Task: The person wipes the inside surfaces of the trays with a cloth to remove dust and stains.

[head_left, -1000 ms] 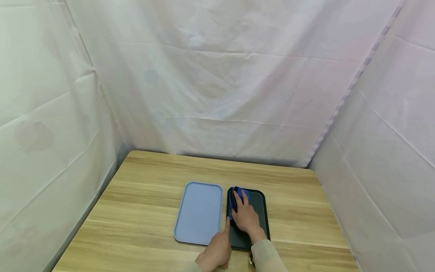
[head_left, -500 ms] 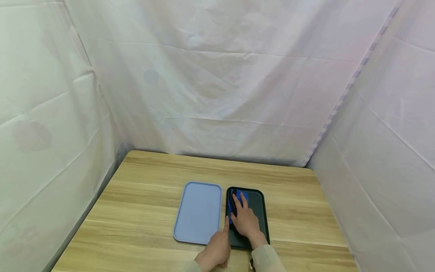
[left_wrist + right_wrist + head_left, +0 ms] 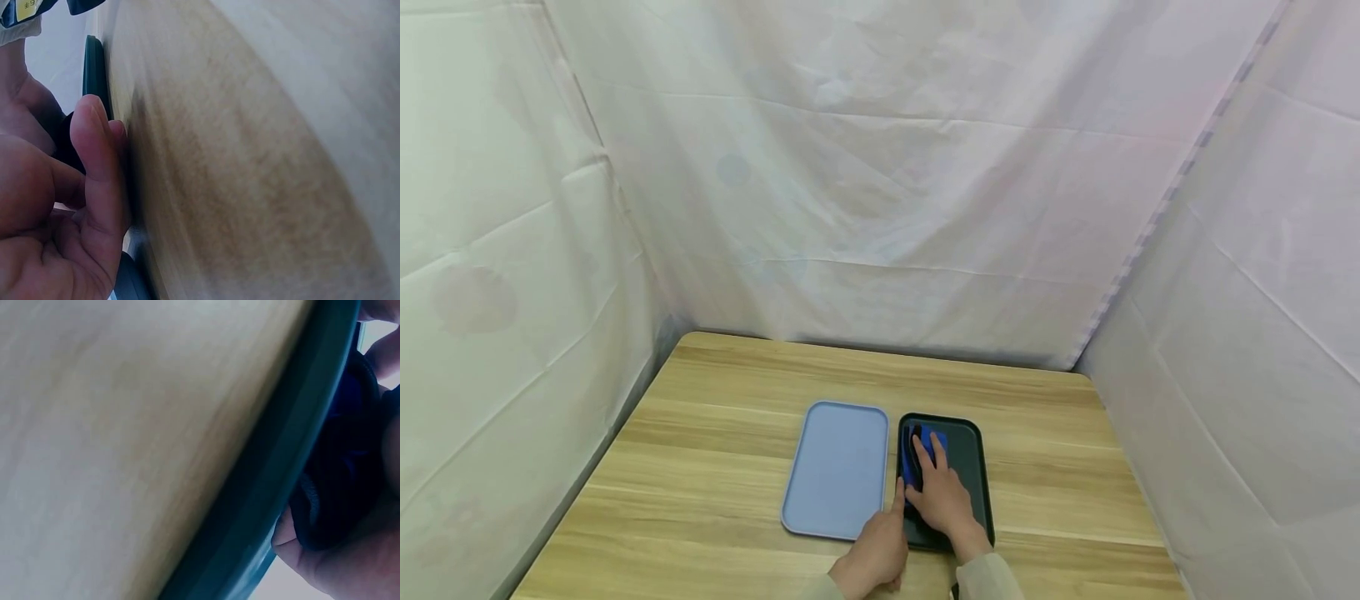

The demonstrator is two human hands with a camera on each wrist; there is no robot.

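Observation:
My right hand (image 3: 943, 500) lies over a folded blue and black fabric item (image 3: 908, 458) with its fingers spread toward the far end. In the right wrist view the dark, strap-edged fabric (image 3: 344, 469) sits between thumb and fingers, with the thumb bent round its edge. Beneath it is a dark green tray (image 3: 973, 483), the item lying along its left side. My left hand (image 3: 880, 546) rests at that tray's near left corner, index finger stretched along the left rim and the other fingers curled under. Palm and forearm hide part of the tray and fabric.
Left of the green tray, a light blue tray (image 3: 838, 471) lies a narrow gap away. Both are on a wood-grain table (image 3: 700, 467). White cloth walls (image 3: 880, 200) hang behind and at both sides.
The right hand and the blue and black fabric item have shifted slightly toward the near side of the green tray. The left hand stays almost in place.

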